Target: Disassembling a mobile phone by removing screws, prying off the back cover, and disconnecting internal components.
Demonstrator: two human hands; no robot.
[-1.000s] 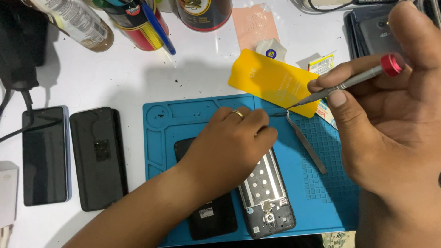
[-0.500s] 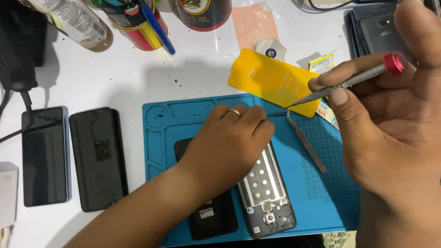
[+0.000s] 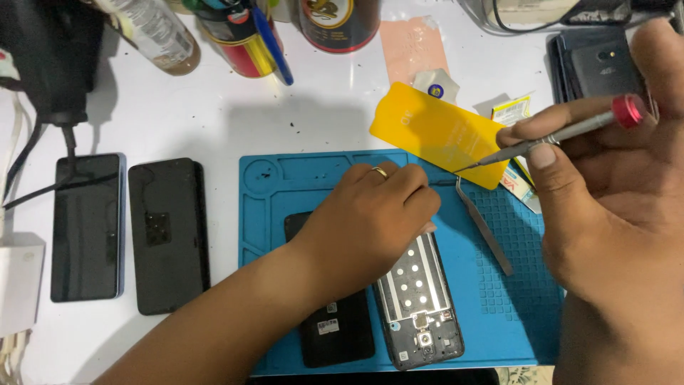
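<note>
My left hand (image 3: 370, 221), with a ring on one finger, lies knuckles-up on the blue work mat (image 3: 278, 192), fingers curled over the top of an opened phone frame (image 3: 420, 306); whether it pinches anything is hidden. A black phone part (image 3: 335, 331) lies beside the frame, partly under my wrist. My right hand (image 3: 613, 207) holds a slim grey screwdriver with a red cap (image 3: 563, 132), its tip pointing left, above the mat's upper right. Metal tweezers (image 3: 484, 228) lie on the mat below the tip.
A yellow card (image 3: 434, 132) overlaps the mat's top edge. Two dark phones (image 3: 85, 224) (image 3: 169, 235) lie left of the mat, one with a cable. Cans and a bottle (image 3: 153, 36) stand along the back. Another dark phone (image 3: 602, 68) sits at the top right.
My right hand and the screwdriver have shifted slightly. My left hand stays on the phone frame.
</note>
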